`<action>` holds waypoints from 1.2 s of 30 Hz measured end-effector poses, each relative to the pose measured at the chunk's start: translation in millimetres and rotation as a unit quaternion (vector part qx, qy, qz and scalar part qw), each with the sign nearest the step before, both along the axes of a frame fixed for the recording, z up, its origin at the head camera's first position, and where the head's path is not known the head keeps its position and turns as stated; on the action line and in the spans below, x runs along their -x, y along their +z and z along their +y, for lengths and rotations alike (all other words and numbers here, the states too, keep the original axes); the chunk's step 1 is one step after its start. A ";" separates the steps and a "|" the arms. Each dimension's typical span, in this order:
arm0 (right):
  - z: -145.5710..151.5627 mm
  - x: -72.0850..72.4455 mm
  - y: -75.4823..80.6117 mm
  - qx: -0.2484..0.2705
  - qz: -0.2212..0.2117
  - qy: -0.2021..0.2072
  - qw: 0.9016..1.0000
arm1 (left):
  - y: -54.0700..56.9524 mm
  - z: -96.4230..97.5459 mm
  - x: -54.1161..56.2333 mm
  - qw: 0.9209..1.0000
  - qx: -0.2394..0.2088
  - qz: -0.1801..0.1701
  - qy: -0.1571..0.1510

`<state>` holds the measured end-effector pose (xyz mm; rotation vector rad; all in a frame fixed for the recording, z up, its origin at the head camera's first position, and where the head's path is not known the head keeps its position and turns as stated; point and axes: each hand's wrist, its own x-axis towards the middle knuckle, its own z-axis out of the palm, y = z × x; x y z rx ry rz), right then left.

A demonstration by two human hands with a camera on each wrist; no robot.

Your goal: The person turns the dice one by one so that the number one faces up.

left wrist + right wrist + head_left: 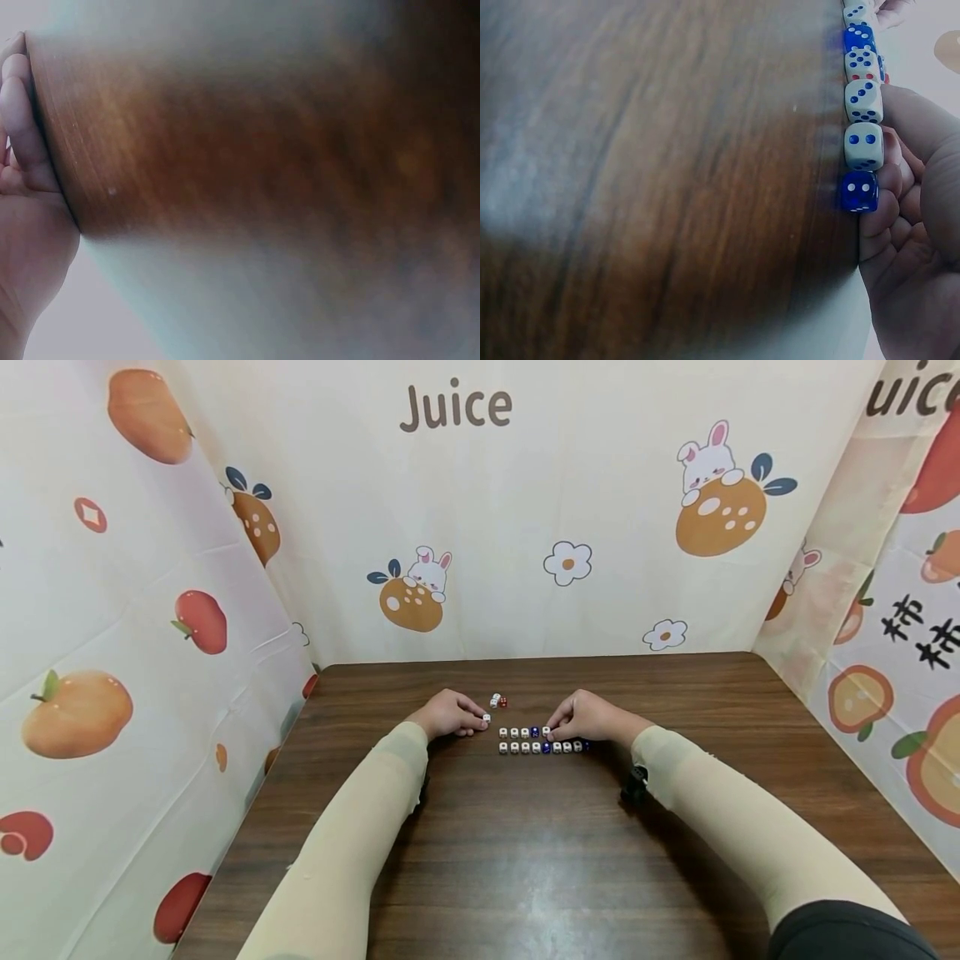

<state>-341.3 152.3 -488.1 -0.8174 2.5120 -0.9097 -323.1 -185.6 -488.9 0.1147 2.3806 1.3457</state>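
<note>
My left hand (448, 714) pinches a white die (486, 718) at its fingertips, left of two rows of dice. At the right end of the back row, my right hand (588, 717) holds a white die (546, 732) between thumb and fingers, beside a blue die (535, 732). The longer front row (525, 747) mixes white and blue dice, and my right hand is just behind its right part. In the right wrist view, a blue die (860, 192) ends that row, near the curled fingers (881, 214). The left wrist view shows part of the left hand (26, 142), its die hidden.
Behind the rows lie a red die (503, 702) and white dice (495, 700) close together. Everything stands on a brown wood-grain table (510, 860). Fruit-printed cloth (495, 510) hangs at the back and both sides.
</note>
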 end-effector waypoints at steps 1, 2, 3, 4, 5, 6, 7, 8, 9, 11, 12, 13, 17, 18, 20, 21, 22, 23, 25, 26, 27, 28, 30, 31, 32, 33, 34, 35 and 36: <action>-0.3 -0.2 0.1 0.000 -0.001 0.000 1.000 | 0.0 0.0 -0.1 1.000 -0.001 0.000 0.000; -0.4 -0.5 0.5 0.000 -0.002 0.000 1.000 | -0.1 -0.2 -0.2 1.000 -0.001 0.000 0.000; -0.5 -0.7 0.8 0.001 -0.003 0.000 1.000 | 0.0 -0.2 -0.4 1.000 -0.002 0.001 0.000; -0.5 -0.9 1.1 0.001 -0.004 0.000 1.000 | 0.0 -0.2 -0.5 1.000 -0.003 0.001 0.001; -0.4 -1.0 1.3 0.001 -0.005 0.001 1.000 | 0.2 -0.3 -0.7 1.000 -0.004 0.002 0.001; -0.3 -1.0 1.6 0.001 -0.007 0.003 1.000 | 0.3 -0.2 -0.9 1.000 -0.004 0.003 0.001; 0.0 -0.8 1.8 0.001 -0.010 0.004 1.000 | 0.5 -0.3 -1.1 1.000 -0.004 0.003 0.001; 0.4 -0.4 2.4 0.003 -0.013 0.005 1.000 | 0.8 -0.2 -1.4 1.000 -0.005 0.003 0.001; 1.1 0.2 3.2 0.004 -0.017 0.008 1.000 | 1.1 0.0 -1.7 1.000 -0.006 0.003 0.002; 2.8 2.2 5.1 0.005 -0.027 0.010 1.000 | 1.9 0.4 -2.3 1.000 -0.006 0.004 0.001; 3.5 3.6 6.3 0.004 -0.031 0.012 0.999 | 2.1 0.6 -2.5 1.000 -0.007 0.004 0.001; 4.2 5.1 7.5 0.003 -0.037 0.012 0.999 | 2.5 0.8 -2.7 1.000 -0.007 0.005 0.001; 4.2 12.5 12.7 -0.006 -0.063 0.007 0.998 | 2.2 0.8 -2.3 1.000 -0.005 0.006 0.000; 3.3 14.3 14.1 -0.007 -0.067 0.007 0.998 | 1.5 0.7 -1.9 1.000 -0.006 0.004 0.002; 0.4 18.3 16.3 -0.006 -0.075 0.000 0.997 | 0.5 0.1 -1.0 1.000 -0.006 0.002 0.003; -1.6 19.7 17.9 -0.005 -0.076 -0.003 0.997 | -0.1 -0.3 -0.6 1.000 -0.007 0.001 0.004; -3.7 20.9 19.4 -0.004 -0.073 -0.007 0.997 | -0.5 -0.3 -0.3 1.000 -0.007 0.000 0.004; -6.1 21.8 21.0 -0.002 -0.070 -0.011 0.997 | -0.8 -0.4 -0.3 1.000 -0.007 -0.001 0.005; -11.4 23.1 24.3 0.001 -0.062 -0.018 0.998 | -0.5 -0.2 -0.7 1.000 -0.006 0.000 0.005; -14.4 23.0 26.2 0.002 -0.057 -0.019 0.998 | -0.4 -0.1 -0.9 1.000 -0.006 0.000 0.005; -17.5 22.8 27.7 0.002 -0.054 -0.022 0.998 | -0.1 0.0 -1.3 1.000 -0.006 -0.001 0.005; -20.6 22.9 28.4 0.003 -0.052 -0.025 0.998 | 0.3 0.2 -1.6 1.000 -0.005 0.000 0.005; -27.1 23.0 29.5 0.002 -0.049 -0.028 0.998 | 0.9 0.9 -2.2 1.000 -0.004 0.001 0.005; -30.2 23.5 29.6 0.002 -0.048 -0.030 0.998 | 1.3 1.1 -2.4 1.000 -0.004 0.000 0.005; -33.5 23.8 29.9 0.001 -0.047 -0.034 0.998 | 1.7 1.1 -2.6 1.000 -0.003 0.001 0.004; -36.9 24.0 30.3 -0.001 -0.043 -0.037 0.998 | 1.9 1.2 -2.6 1.000 -0.003 0.002 0.005; -40.2 24.4 30.6 -0.004 -0.038 -0.039 0.999 | 2.2 1.3 -2.6 1.000 -0.003 0.002 0.005; -43.4 24.7 31.1 -0.008 -0.031 -0.041 0.999 | 2.1 1.4 -2.3 1.000 -0.003 0.002 0.005; -46.5 25.5 30.9 -0.012 -0.025 -0.042 0.999 | 2.0 1.5 -2.0 1.000 -0.003 0.002 0.005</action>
